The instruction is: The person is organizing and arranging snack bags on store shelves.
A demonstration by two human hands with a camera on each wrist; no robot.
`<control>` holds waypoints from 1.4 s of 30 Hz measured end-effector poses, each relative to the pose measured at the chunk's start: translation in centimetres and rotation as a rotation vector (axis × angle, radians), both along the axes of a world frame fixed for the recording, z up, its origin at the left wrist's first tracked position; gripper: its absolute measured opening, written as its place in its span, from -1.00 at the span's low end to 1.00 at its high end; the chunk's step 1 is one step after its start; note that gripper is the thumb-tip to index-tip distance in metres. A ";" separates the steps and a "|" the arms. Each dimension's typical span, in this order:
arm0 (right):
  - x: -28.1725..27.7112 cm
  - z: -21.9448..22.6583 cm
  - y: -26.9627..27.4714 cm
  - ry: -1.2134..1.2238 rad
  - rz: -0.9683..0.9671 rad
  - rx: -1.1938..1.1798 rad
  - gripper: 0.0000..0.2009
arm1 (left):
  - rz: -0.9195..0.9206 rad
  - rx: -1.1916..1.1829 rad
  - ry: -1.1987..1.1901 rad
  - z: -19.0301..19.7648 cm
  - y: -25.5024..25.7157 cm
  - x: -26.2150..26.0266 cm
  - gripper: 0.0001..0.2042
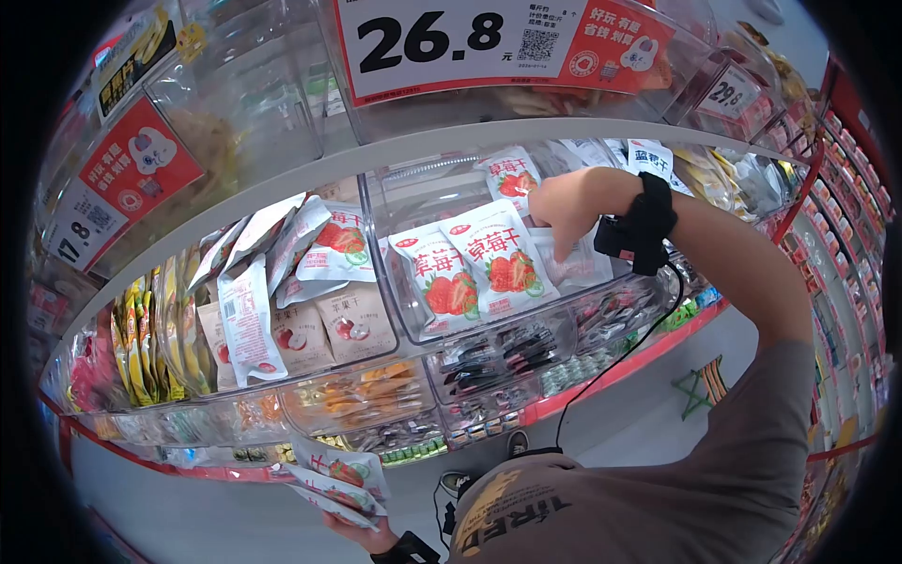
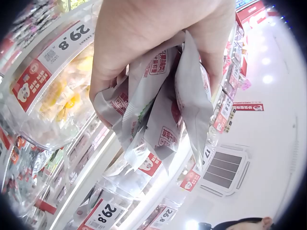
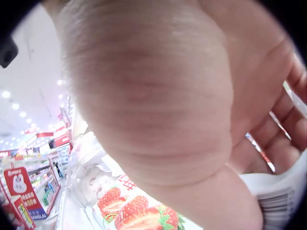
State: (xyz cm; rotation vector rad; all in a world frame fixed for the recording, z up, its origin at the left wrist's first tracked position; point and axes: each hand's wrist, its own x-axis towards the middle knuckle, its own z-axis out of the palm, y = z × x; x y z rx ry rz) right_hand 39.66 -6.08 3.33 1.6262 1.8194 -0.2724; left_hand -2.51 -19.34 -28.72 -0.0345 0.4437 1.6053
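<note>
Low in the head view, my left hand [image 1: 365, 534] grips several white dried-strawberry packets [image 1: 346, 477]. Seen from the left wrist, these packets fan out below the palm, between thumb and fingers. My right hand [image 1: 578, 205] reaches into a clear bin [image 1: 413, 197] of dried-strawberry packets. Two such packets [image 1: 474, 263] lie face up left of the hand, and another packet [image 1: 512, 177] stands behind its fingers. In the right wrist view, a white packet with a barcode [image 3: 278, 206] sits between my thumb and curled fingers; its front is hidden.
Left of the bin, a compartment holds more strawberry packets and brown dried-apple packets [image 1: 352, 324]. A shelf edge [image 1: 282, 179] with large price signs [image 1: 451, 47] runs above. Lower bins [image 1: 357, 399] hold small wrapped snacks. A folding stool [image 1: 703, 387] stands on the floor at right.
</note>
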 end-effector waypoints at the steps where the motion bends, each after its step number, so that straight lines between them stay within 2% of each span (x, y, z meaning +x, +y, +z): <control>1: 0.6 0.0 -1.0 0.009 0.033 0.185 -0.60 | 0.006 -0.028 -0.015 -0.3 0.1 -0.2 -0.38; 4: 0.5 0.8 -2.6 -0.082 -0.062 0.508 -0.65 | -0.083 0.129 0.025 0.0 0.0 -0.2 -0.33; 7: 0.7 -1.0 -3.2 -0.110 0.023 0.666 -0.63 | 0.013 -0.083 -0.016 1.5 0.5 1.0 -0.41; 8: 0.4 -1.5 -3.3 -0.105 0.042 0.706 -0.62 | 0.004 -0.077 0.052 1.6 0.5 1.1 -0.42; 9: -0.7 -1.0 -3.1 -0.027 -0.140 0.488 -0.58 | -0.004 -0.067 0.119 1.7 0.5 1.3 -0.43; 10: -0.4 -1.2 -3.0 0.018 -0.156 0.417 -0.56 | -0.010 -0.056 0.184 1.7 0.6 1.5 -0.44; 12: -0.6 -1.1 -2.6 0.105 -0.178 0.272 -0.53 | -0.015 -0.094 0.127 1.6 0.8 1.5 -0.45; 15: 0.6 -0.3 -1.8 0.066 -0.184 0.370 -0.60 | 0.006 -0.123 0.078 0.7 0.9 1.0 -0.47; 17: 1.6 -0.1 -0.6 0.099 -0.170 0.401 -0.53 | 0.017 -0.132 0.011 0.5 1.0 0.8 -0.47; 19: 1.9 -0.7 -0.5 0.171 -0.039 0.401 -0.48 | 0.017 -0.142 -0.101 0.8 1.2 0.7 -0.47; 20: 2.0 -1.0 -0.4 0.207 0.028 0.403 -0.46 | 0.021 -0.158 -0.062 1.2 1.3 0.9 -0.47; 23: 1.0 -1.7 -0.1 0.245 -0.076 0.213 -0.42 | 0.049 -0.184 0.041 2.1 1.1 1.5 -0.45; 26: 1.1 -2.0 -0.1 0.148 -0.006 0.074 -0.36 | 0.083 -0.162 0.168 1.7 0.4 1.3 -0.42; 27: 0.5 -1.5 0.0 0.071 -0.064 -0.009 -0.30 | 0.084 -0.143 0.237 1.4 0.3 1.2 -0.41; 28: 0.0 -1.4 -0.1 0.073 -0.057 0.055 -0.26 | 0.083 -0.125 0.306 1.1 0.2 1.0 -0.40; 31: -0.7 -1.6 0.1 0.152 -0.015 0.187 -0.16 | 0.061 -0.128 -0.244 0.9 0.5 0.0 -0.39; 34: -0.3 -3.5 1.2 0.312 0.071 0.186 -0.07 | 0.049 -0.107 0.072 1.2 0.4 0.4 -0.38; 36: -0.4 -4.2 1.5 0.324 0.132 0.172 0.00 | 0.043 -0.088 -0.014 1.0 0.5 0.2 -0.37; 37: -0.6 -4.2 2.2 0.331 0.085 0.140 0.04 | 0.041 -0.079 -0.059 0.9 0.6 0.1 -0.36; 40: -0.2 -4.9 3.5 0.304 0.072 0.117 -0.08 | 0.054 -0.094 -0.198 0.5 0.7 -0.4 -0.35; 42: -0.5 -3.6 2.8 0.324 0.079 0.157 -0.20 | 0.076 -0.111 -0.163 1.2 0.3 -0.1 -0.34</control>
